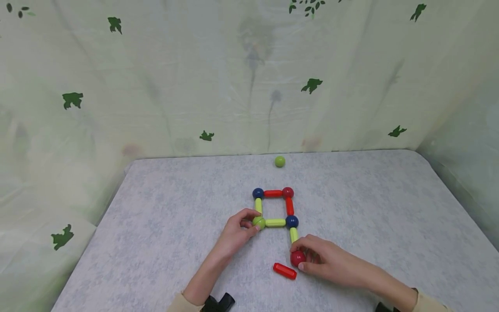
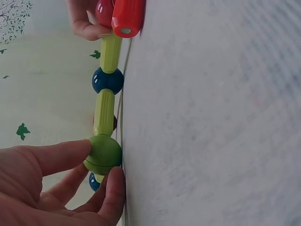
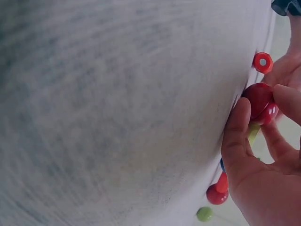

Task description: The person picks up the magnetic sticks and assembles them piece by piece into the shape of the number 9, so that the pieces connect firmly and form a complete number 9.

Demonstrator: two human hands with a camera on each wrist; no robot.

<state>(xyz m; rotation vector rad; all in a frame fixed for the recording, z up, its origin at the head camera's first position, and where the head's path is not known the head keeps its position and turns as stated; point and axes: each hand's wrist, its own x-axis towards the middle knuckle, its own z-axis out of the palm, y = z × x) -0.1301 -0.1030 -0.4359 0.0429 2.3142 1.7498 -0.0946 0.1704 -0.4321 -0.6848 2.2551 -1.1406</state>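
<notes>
On the table lies a square of magnetic rods and balls. Its corners are a dark blue ball [image 1: 258, 193], a red ball [image 1: 287, 192], a second blue ball [image 1: 292, 222] and a green ball [image 1: 259, 222]. Red rods [image 1: 273, 193] form the far and right sides; yellow-green rods [image 1: 275, 222] form the left and near sides. My left hand [image 1: 235, 232] pinches the green corner ball between thumb and fingers. From the nearer blue ball another yellow-green rod [image 1: 294, 235] runs toward me to a red ball [image 1: 298, 258], which my right hand [image 1: 331, 262] grips.
A loose red rod [image 1: 284, 271] lies just left of the gripped red ball, close to the right hand's thumb. Beyond the square, a lone green ball [image 1: 280, 161] sits near the table's far edge. A patterned curtain [image 1: 234, 86] hangs behind the grey-covered table [image 1: 156, 208].
</notes>
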